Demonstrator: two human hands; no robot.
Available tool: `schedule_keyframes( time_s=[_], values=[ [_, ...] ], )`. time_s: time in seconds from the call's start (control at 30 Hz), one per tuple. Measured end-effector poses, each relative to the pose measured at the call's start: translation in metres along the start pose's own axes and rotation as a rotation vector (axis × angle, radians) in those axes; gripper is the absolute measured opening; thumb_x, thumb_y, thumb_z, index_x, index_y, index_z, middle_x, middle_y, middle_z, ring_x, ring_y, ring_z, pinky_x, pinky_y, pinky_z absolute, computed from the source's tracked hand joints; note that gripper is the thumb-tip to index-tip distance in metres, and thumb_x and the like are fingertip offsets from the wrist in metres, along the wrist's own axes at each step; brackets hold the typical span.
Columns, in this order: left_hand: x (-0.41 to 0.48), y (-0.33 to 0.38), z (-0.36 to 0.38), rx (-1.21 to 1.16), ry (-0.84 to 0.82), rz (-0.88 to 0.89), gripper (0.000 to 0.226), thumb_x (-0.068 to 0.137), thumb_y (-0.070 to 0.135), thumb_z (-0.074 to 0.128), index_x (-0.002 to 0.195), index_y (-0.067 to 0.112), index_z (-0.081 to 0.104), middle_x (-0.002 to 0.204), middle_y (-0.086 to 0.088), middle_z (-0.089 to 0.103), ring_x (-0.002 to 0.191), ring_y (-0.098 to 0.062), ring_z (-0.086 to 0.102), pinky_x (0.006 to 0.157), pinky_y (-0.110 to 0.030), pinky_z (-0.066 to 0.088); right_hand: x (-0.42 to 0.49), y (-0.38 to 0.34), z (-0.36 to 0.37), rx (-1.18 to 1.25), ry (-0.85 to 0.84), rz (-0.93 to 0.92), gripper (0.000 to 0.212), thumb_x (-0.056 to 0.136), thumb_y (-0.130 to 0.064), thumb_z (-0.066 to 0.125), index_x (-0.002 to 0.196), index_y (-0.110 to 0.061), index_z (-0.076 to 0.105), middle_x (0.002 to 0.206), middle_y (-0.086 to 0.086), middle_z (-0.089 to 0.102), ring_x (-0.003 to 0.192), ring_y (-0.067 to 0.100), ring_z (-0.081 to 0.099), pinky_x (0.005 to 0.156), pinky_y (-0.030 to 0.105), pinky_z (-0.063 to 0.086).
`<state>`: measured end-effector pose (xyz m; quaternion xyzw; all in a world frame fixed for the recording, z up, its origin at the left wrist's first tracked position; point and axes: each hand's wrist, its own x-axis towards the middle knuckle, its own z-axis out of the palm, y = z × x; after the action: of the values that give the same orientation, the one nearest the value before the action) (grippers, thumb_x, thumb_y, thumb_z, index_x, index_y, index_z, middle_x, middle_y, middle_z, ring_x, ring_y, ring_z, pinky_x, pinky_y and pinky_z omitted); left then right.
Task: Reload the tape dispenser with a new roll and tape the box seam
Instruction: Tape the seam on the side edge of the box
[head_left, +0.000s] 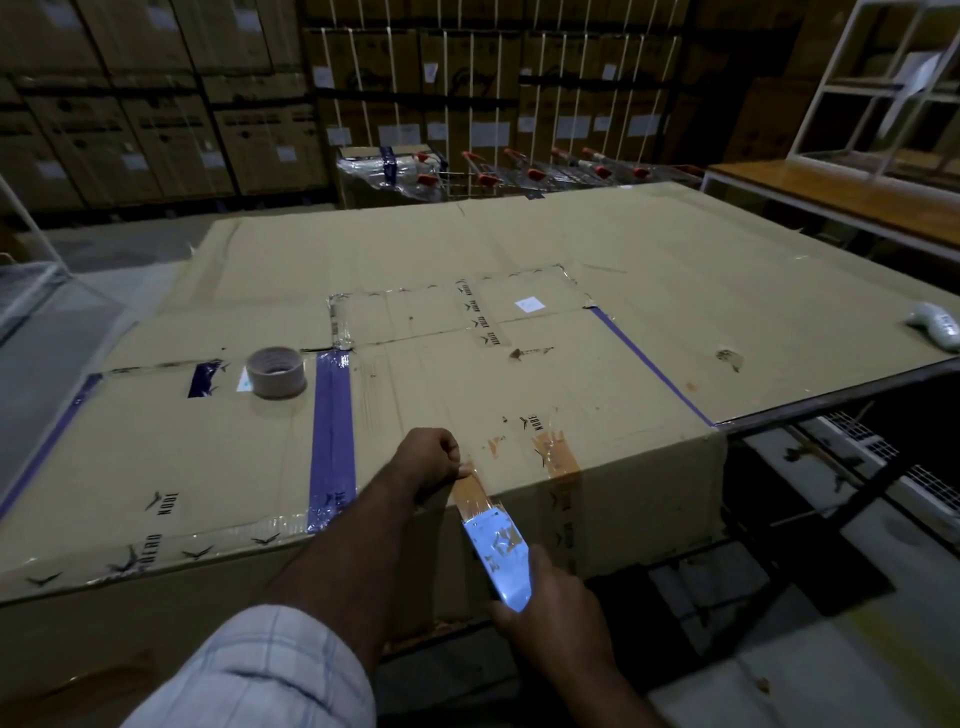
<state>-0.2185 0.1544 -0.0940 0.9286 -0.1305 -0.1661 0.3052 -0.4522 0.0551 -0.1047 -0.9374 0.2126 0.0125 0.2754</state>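
A strip of clear brown tape (491, 530) stretches from the top of the big cardboard box (519, 374) over its near edge. My left hand (431, 460) pinches the strip's upper end against the box top. My right hand (550, 608) holds the lower end in front of the box's near face, where the strip shines with glare. A roll of tape (276, 372) lies flat on the box top to the left, beside a band of purple tape (332, 441). No tape dispenser shows in this view.
A white handheld device (935, 325) lies at the box's right edge. Red-handled trolleys (524, 169) stand behind the box, with stacked cartons (156, 104) along the back wall. A wooden table with a white frame (857, 187) is at the right.
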Motion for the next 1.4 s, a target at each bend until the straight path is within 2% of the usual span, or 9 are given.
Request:
schedule_keyframes(
  time_s=[0.07, 0.23, 0.37, 0.47, 0.57, 0.83, 1.03, 1.17, 1.4],
  values=[
    [0.001, 0.000, 0.002, -0.017, -0.009, 0.018, 0.031, 0.070, 0.013, 0.084, 0.064, 0.021, 0.055, 0.079, -0.004, 0.064, 0.074, -0.016, 0.055, 0.055, -0.023, 0.039, -0.002, 0.002, 0.002, 0.009, -0.001, -0.004, 0.056, 0.075, -0.050, 0.064, 0.123, -0.028, 0.044, 0.112, 0.002, 0.067, 0.102, 0.024, 0.065, 0.071, 0.031, 0.043],
    [-0.002, -0.008, 0.010, -0.012, 0.013, 0.084, 0.016, 0.073, 0.016, 0.081, 0.072, 0.025, 0.067, 0.085, -0.004, 0.073, 0.083, -0.019, 0.065, 0.074, -0.030, 0.050, -0.006, 0.007, 0.006, 0.048, -0.019, 0.017, 0.053, 0.076, -0.049, 0.064, 0.122, -0.029, 0.043, 0.113, 0.000, 0.065, 0.101, 0.021, 0.065, 0.072, 0.028, 0.044],
    [-0.016, -0.011, 0.021, 0.032, 0.133, 0.149, 0.007, 0.080, 0.022, 0.075, 0.085, 0.027, 0.078, 0.088, 0.002, 0.072, 0.089, -0.014, 0.063, 0.082, -0.037, 0.054, -0.002, 0.009, 0.009, 0.040, -0.031, 0.015, 0.057, 0.077, -0.049, 0.065, 0.125, -0.027, 0.044, 0.115, 0.001, 0.064, 0.104, 0.021, 0.064, 0.072, 0.028, 0.044],
    [-0.025, -0.016, 0.029, 0.090, 0.250, 0.197, 0.015, 0.088, 0.027, 0.068, 0.099, 0.027, 0.077, 0.099, -0.001, 0.060, 0.095, -0.017, 0.052, 0.082, -0.034, 0.049, -0.006, 0.012, 0.014, 0.069, -0.017, 0.014, 0.060, 0.077, -0.053, 0.063, 0.128, -0.028, 0.044, 0.116, -0.001, 0.065, 0.105, 0.020, 0.064, 0.078, 0.029, 0.047],
    [-0.030, -0.018, 0.032, 0.148, 0.285, 0.240, 0.020, 0.090, 0.031, 0.065, 0.107, 0.026, 0.075, 0.103, -0.005, 0.059, 0.100, -0.025, 0.054, 0.082, -0.034, 0.049, -0.010, 0.015, 0.019, 0.088, -0.019, 0.020, 0.070, 0.076, -0.055, 0.063, 0.136, -0.028, 0.040, 0.119, -0.001, 0.064, 0.107, 0.019, 0.064, 0.082, 0.028, 0.047],
    [-0.040, -0.022, 0.028, 0.325, 0.153, 0.236, 0.039, 0.094, 0.044, 0.053, 0.131, 0.034, 0.060, 0.130, 0.001, 0.047, 0.121, -0.022, 0.041, 0.098, -0.033, 0.039, -0.010, 0.021, 0.025, 0.102, -0.046, 0.053, 0.077, 0.077, -0.056, 0.064, 0.143, -0.027, 0.035, 0.122, -0.001, 0.062, 0.110, 0.017, 0.062, 0.084, 0.025, 0.046],
    [-0.044, -0.023, 0.018, 0.408, -0.014, 0.221, 0.093, 0.062, 0.083, 0.047, 0.143, 0.038, 0.044, 0.141, -0.001, 0.034, 0.131, -0.026, 0.032, 0.111, -0.038, 0.032, 0.000, 0.017, 0.023, 0.048, -0.050, 0.032, 0.052, 0.077, -0.047, 0.062, 0.123, -0.026, 0.048, 0.110, 0.001, 0.068, 0.101, 0.022, 0.067, 0.077, 0.030, 0.048],
    [-0.047, -0.028, 0.021, 0.509, -0.058, 0.251, 0.108, 0.059, 0.080, 0.066, 0.150, 0.036, 0.028, 0.150, -0.002, 0.024, 0.136, -0.028, 0.022, 0.114, -0.042, 0.028, 0.000, 0.016, 0.025, 0.065, -0.061, 0.037, 0.051, 0.078, -0.047, 0.062, 0.122, -0.027, 0.047, 0.111, -0.001, 0.067, 0.101, 0.020, 0.066, 0.074, 0.029, 0.045],
    [-0.048, -0.025, 0.030, 0.522, -0.002, 0.213, 0.099, 0.065, 0.068, 0.071, 0.149, 0.039, 0.027, 0.152, -0.001, 0.023, 0.137, -0.028, 0.022, 0.110, -0.043, 0.032, 0.005, 0.004, 0.024, 0.038, -0.086, 0.046, 0.060, 0.075, -0.051, 0.062, 0.125, -0.025, 0.042, 0.111, 0.002, 0.065, 0.099, 0.023, 0.066, 0.075, 0.032, 0.049]
  ],
)
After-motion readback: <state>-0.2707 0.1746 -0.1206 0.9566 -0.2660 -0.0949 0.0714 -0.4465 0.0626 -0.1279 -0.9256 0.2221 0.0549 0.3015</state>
